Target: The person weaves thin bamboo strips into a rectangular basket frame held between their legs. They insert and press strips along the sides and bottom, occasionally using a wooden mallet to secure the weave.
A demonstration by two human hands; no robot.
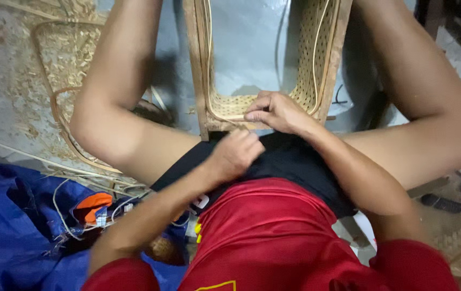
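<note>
The wooden frame with its half-woven cane panel stands between the person's bare knees, its long side rails running straight away from the body and its near rail by the lap. The weave is pale, fine and open-meshed, and loose cane strips trail along the rails. At far left, a blue tarpaulin and wood shavings cover the floor. The left hand is curled into a loose fist at the near rail; what it pinches cannot be made out. The right hand lies knuckles-up on the woven edge, fingers bent together, pressing the cane.
</note>
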